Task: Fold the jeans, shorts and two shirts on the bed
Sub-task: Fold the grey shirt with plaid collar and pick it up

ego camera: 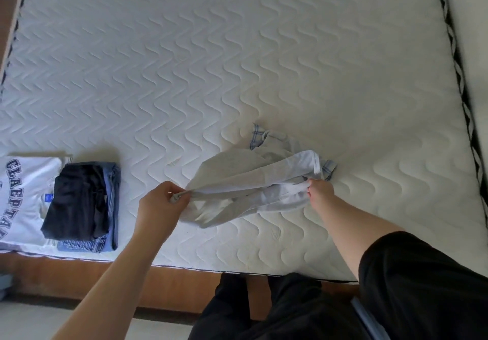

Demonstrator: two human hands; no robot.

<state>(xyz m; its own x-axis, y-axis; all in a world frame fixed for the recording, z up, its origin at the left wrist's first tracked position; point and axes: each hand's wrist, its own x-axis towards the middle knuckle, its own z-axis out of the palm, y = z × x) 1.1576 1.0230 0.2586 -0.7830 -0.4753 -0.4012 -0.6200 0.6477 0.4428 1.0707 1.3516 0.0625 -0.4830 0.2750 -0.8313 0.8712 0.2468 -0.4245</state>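
White lettered shirt (25, 194) laid folded at left mattress (237, 62) edge; black shorts (76, 202) stacked on folded jeans (112, 207) beside it. Light grey shirt (237, 178) pinched by left hand (158, 207), gripped by right hand (320, 191). Plaid-trimmed cloth (257, 135) underneath, possibly same garment.

Wooden bed frame (79, 276); pale floor (31, 324)
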